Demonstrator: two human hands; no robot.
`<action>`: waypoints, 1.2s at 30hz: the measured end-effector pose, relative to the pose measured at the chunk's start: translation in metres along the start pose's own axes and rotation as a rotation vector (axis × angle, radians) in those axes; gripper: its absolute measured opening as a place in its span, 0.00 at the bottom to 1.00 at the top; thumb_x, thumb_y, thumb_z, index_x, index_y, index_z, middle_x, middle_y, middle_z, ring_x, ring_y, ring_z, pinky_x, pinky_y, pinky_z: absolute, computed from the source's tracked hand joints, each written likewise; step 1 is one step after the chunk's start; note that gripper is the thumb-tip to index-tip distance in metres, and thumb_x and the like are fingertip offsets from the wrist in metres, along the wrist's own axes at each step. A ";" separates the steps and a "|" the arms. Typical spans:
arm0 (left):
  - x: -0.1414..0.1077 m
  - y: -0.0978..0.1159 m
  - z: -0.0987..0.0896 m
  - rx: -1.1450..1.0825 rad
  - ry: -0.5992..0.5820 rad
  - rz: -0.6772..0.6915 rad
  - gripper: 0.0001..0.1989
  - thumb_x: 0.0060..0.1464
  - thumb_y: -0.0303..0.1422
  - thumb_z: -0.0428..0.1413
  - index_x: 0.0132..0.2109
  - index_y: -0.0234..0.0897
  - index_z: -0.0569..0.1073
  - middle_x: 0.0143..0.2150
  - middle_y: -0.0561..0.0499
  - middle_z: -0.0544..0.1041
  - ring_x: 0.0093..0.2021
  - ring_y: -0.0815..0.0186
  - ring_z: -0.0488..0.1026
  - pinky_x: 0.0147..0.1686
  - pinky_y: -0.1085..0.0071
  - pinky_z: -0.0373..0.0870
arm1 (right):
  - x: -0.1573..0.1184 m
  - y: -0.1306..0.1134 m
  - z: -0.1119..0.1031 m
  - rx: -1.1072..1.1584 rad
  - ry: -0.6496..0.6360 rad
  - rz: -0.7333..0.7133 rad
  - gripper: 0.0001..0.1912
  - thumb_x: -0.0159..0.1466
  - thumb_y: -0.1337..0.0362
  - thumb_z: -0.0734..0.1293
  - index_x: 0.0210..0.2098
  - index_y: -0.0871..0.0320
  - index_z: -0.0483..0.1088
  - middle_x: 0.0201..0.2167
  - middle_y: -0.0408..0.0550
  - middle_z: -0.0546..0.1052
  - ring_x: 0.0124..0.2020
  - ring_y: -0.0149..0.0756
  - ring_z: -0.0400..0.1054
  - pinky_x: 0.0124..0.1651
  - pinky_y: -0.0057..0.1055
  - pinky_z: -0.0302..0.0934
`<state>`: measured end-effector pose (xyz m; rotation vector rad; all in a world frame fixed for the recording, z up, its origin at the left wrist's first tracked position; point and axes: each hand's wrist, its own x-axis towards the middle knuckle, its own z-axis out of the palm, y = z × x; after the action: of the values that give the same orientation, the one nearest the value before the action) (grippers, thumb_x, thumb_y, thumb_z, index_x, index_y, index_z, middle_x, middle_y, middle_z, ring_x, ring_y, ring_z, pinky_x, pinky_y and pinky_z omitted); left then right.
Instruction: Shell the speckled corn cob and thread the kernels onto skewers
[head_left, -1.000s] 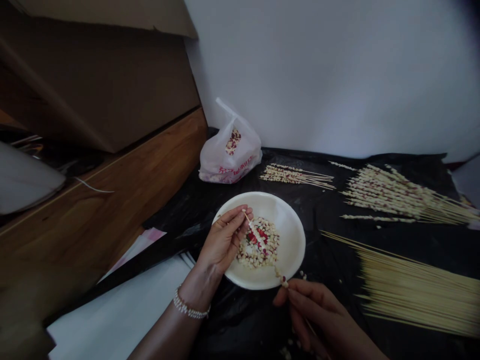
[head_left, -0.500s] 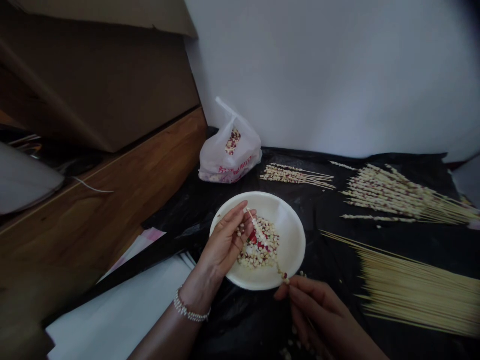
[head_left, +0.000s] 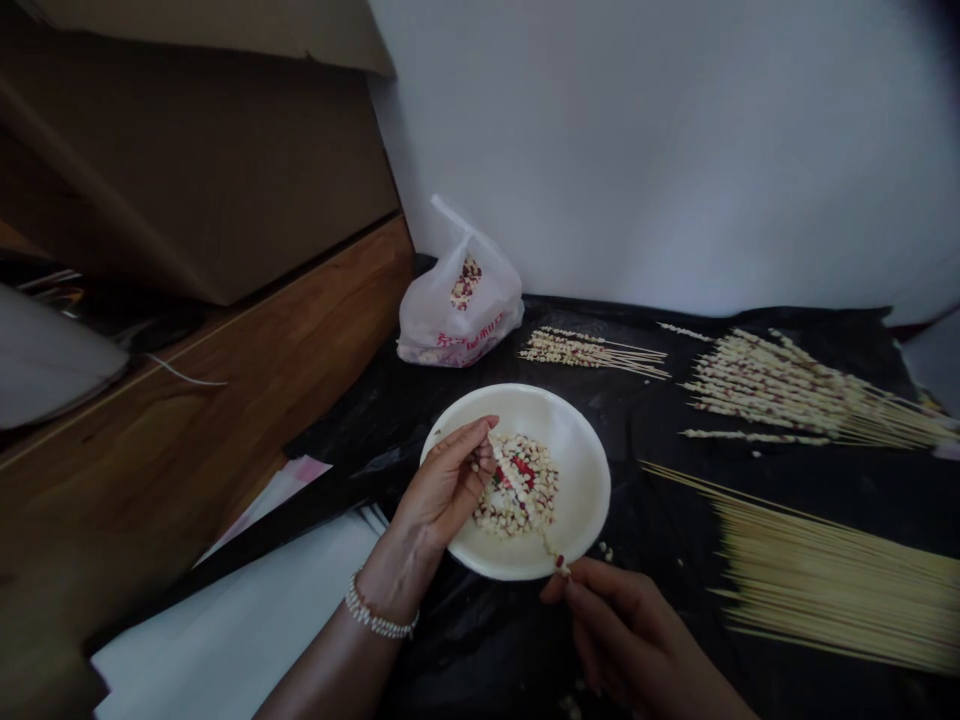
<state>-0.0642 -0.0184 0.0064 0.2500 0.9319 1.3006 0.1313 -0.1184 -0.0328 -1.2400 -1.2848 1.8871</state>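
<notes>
A white bowl (head_left: 589,480) holds a heap of small cream and dark red kernels (head_left: 510,515), with a red pattern showing on its bottom. Over the bowl's left side, my left hand (head_left: 450,480) has its fingertips pinched at the upper end of a beaded skewer (head_left: 514,478) and some loose kernels in its curled fingers. The skewer slants down to the right across the bowl. At its lower end, by the bowl's near right rim, my right hand (head_left: 615,610) grips it between thumb and forefinger.
Behind the bowl stands a white plastic bag (head_left: 461,320) of kernels. Beaded skewers lie in a small bundle (head_left: 585,352) and a large pile (head_left: 780,390). Bare sticks (head_left: 840,575) lie at right on black plastic sheeting (head_left: 465,640). A cardboard box (head_left: 225,170) is at upper left.
My left fingertips have drawn together and cover the skewer's upper tip, which stuck out before. My right hand has shifted slightly left with the lower end.
</notes>
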 end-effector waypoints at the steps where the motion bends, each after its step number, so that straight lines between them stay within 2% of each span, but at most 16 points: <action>1: 0.000 0.000 0.000 0.003 -0.006 -0.001 0.07 0.49 0.22 0.65 0.38 0.25 0.82 0.25 0.53 0.73 0.24 0.78 0.69 0.25 0.84 0.68 | 0.000 0.000 0.000 0.003 0.004 0.002 0.26 0.66 0.40 0.62 0.40 0.57 0.74 0.14 0.37 0.64 0.16 0.24 0.53 0.18 0.22 0.41; 6: 0.001 0.000 -0.002 0.012 -0.044 -0.020 0.11 0.44 0.23 0.68 0.38 0.24 0.81 0.25 0.53 0.72 0.23 0.78 0.68 0.23 0.84 0.67 | 0.000 -0.002 0.002 0.009 0.000 -0.018 0.28 0.65 0.38 0.61 0.40 0.57 0.74 0.14 0.37 0.63 0.16 0.24 0.51 0.18 0.22 0.40; 15: 0.002 0.000 -0.002 0.045 -0.074 -0.045 0.09 0.44 0.23 0.68 0.36 0.25 0.82 0.23 0.53 0.73 0.23 0.78 0.68 0.23 0.84 0.67 | 0.001 0.000 0.002 -0.023 0.010 -0.046 0.25 0.67 0.41 0.61 0.39 0.57 0.74 0.14 0.37 0.65 0.14 0.23 0.49 0.16 0.23 0.37; 18: 0.001 -0.001 -0.002 0.089 -0.082 -0.018 0.10 0.44 0.24 0.68 0.37 0.25 0.82 0.23 0.53 0.72 0.23 0.78 0.67 0.23 0.84 0.67 | 0.001 0.000 0.003 -0.061 0.018 -0.078 0.26 0.68 0.41 0.60 0.36 0.57 0.74 0.15 0.38 0.66 0.14 0.23 0.50 0.16 0.23 0.40; 21: 0.000 -0.003 -0.002 0.100 -0.084 0.021 0.10 0.46 0.24 0.68 0.38 0.24 0.82 0.23 0.53 0.72 0.23 0.78 0.67 0.23 0.84 0.67 | 0.002 -0.002 0.003 -0.067 0.013 -0.081 0.26 0.68 0.40 0.60 0.37 0.57 0.74 0.15 0.39 0.67 0.15 0.24 0.53 0.17 0.23 0.41; 27: -0.001 0.000 0.001 -0.073 -0.058 -0.098 0.08 0.59 0.27 0.60 0.40 0.24 0.81 0.26 0.52 0.72 0.25 0.77 0.69 0.26 0.82 0.71 | 0.000 -0.002 0.001 0.097 -0.001 -0.005 0.25 0.65 0.39 0.64 0.40 0.56 0.75 0.14 0.35 0.63 0.15 0.22 0.50 0.16 0.21 0.39; 31: -0.001 0.001 0.001 -0.126 -0.064 -0.124 0.05 0.59 0.22 0.58 0.38 0.27 0.80 0.26 0.52 0.73 0.24 0.77 0.70 0.26 0.82 0.71 | -0.001 -0.001 -0.001 0.254 -0.043 0.072 0.25 0.63 0.39 0.66 0.39 0.56 0.76 0.12 0.34 0.63 0.13 0.21 0.47 0.17 0.21 0.38; 36: 0.000 0.000 -0.002 -0.121 -0.103 -0.125 0.02 0.55 0.23 0.62 0.34 0.29 0.79 0.24 0.54 0.72 0.23 0.77 0.69 0.25 0.82 0.71 | -0.002 -0.006 -0.004 0.371 -0.091 0.094 0.21 0.62 0.44 0.69 0.35 0.57 0.78 0.10 0.33 0.60 0.13 0.20 0.47 0.19 0.22 0.39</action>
<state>-0.0661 -0.0193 0.0053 0.1603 0.7666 1.2127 0.1352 -0.1159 -0.0274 -1.0433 -0.8757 2.1494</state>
